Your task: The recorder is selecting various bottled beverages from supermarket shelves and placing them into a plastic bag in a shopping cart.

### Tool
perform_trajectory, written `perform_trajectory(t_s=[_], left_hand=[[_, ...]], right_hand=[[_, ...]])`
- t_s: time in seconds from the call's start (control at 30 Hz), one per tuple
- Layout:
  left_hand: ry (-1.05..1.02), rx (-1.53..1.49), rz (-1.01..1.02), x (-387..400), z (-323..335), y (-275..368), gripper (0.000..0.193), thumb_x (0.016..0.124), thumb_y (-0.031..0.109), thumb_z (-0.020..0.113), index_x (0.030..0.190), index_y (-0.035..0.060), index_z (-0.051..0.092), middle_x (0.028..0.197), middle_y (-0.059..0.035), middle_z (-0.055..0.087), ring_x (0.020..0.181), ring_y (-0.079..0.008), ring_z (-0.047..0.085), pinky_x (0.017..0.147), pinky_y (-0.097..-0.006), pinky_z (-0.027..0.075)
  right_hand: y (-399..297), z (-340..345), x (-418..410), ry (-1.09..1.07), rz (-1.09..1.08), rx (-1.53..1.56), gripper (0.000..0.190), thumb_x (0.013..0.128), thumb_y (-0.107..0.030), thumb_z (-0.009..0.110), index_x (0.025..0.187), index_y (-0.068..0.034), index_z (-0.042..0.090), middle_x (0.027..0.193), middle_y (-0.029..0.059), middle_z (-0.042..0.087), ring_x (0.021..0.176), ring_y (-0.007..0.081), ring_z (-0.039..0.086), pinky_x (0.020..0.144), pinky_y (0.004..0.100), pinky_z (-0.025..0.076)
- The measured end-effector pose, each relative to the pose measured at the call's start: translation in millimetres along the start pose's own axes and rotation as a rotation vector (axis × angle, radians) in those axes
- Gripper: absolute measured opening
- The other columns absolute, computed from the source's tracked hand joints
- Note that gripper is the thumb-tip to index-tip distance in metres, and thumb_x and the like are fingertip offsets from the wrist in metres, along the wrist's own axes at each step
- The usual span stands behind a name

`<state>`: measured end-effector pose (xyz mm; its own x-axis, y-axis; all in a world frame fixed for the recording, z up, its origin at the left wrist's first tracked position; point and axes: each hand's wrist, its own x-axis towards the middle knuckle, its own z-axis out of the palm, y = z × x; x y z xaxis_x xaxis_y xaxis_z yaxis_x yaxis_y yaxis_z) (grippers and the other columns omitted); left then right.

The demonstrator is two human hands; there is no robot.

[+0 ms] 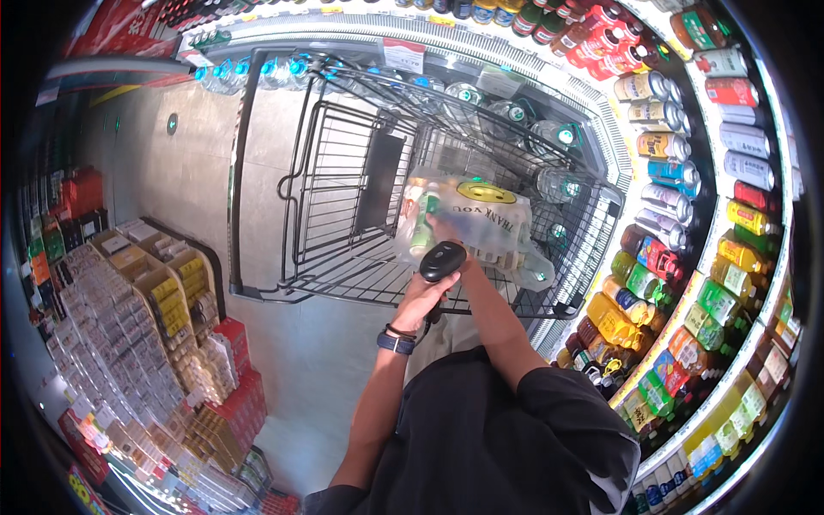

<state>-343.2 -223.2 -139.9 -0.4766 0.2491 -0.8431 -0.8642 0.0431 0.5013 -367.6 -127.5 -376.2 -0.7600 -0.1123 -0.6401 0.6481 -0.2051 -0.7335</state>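
Note:
My left hand (412, 306), with a dark watch on its wrist, grips a black handheld scanner (443, 261). Beyond the scanner, my right hand (444, 226) reaches over the wire shopping cart (328, 161) to a translucent plastic bag (499, 225). A yellow smiley face and writing are printed on the bag. Close to my right fingers is a bottle with a green label (423, 222) at the bag's left side. The scanner hides part of this hand, so its grip is unclear. Other goods inside the bag show only dimly.
Large water bottles (467, 93) stand behind the cart along the foot of a lit shelf. Shelves of cans (663, 147) and drink bottles (618, 322) curve up the right side. At left, stacked packaged goods (116, 341) and red boxes (241, 399) rise from the tiled floor (296, 373).

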Motion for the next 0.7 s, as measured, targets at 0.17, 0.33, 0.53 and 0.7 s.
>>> perform_trajectory(t_s=[0.17,0.33,0.53,0.7], left_hand=[[0.161,-0.046,0.119,0,22,-9,0.036,0.089,0.028,0.074,0.115,0.0057,0.065,0.094,0.0002,0.065,0.088,-0.0085,0.06,0.062,-0.0224,0.049],[0.149,-0.092,-0.012,6,-1,-19,0.043,0.089,0.026,0.073,0.125,0.0081,0.06,0.109,-0.0012,0.064,0.097,-0.0094,0.06,0.064,-0.0243,0.051],[0.117,-0.071,-0.128,13,-2,-12,0.038,0.091,0.024,0.069,0.125,0.0082,0.063,0.121,-0.004,0.067,0.108,-0.0131,0.064,0.066,-0.0267,0.05],[0.06,-0.122,-0.018,4,-7,-7,0.035,0.093,0.023,0.067,0.124,0.0073,0.063,0.118,-0.0041,0.068,0.095,-0.0132,0.065,0.067,-0.0268,0.049]], right_hand=[[-4,1,-4,0.189,0.124,0.02,0.05,0.097,-0.045,0.06,0.122,-0.002,0.062,0.107,0.0088,0.065,0.09,0.0171,0.059,0.083,0.0343,0.049],[-41,16,-28,0.181,0.273,0.091,0.054,0.094,-0.048,0.062,0.118,0.001,0.065,0.111,0.0127,0.068,0.1,0.0222,0.061,0.089,0.0367,0.046],[-46,24,-29,0.14,0.385,0.093,0.048,0.092,-0.044,0.067,0.11,0.0,0.066,0.097,0.0117,0.068,0.088,0.0221,0.062,0.079,0.0377,0.049],[13,22,-12,0.123,0.24,0.018,0.045,0.093,-0.039,0.068,0.115,0.0,0.061,0.096,0.0095,0.067,0.083,0.0219,0.063,0.075,0.0389,0.051]])
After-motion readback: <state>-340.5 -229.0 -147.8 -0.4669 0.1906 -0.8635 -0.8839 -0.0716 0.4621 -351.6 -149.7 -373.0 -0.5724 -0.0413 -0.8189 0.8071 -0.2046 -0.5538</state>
